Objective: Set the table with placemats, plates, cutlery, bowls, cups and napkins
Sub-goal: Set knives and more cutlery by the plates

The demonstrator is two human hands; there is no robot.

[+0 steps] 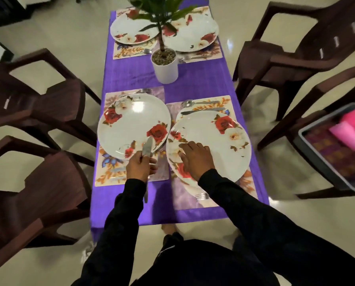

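**A:** What is laid out on the counter?

**B:** A long counter under a purple cloth (193,83) carries four floral rectangular placemats, two at the near end and two at the far end. On each sits a large round white plate printed with red and cream roses. The near left plate (133,125) lies on the near left placemat (108,172); the near right plate (208,146) sits askew, overhanging its pale purple placemat (184,197) toward the right edge. The two near plates almost touch at their rims.

**A:** And the hands?

**B:** The left hand (141,166) grips a silver table knife (147,147), blade pointing away over the near left plate's rim. The right hand (194,156) rests flat on the near right plate, fingers relaxed and spread.

**A:** Other cutlery?

**B:** A silver fork (201,196) lies near the near edge, half under the right plate. A spoon (200,103) and another knife (203,110) lie just beyond that plate.

**A:** Any writing?

**B:** None readable. A white cylindrical pot (165,66) with a green plant stands mid-counter.
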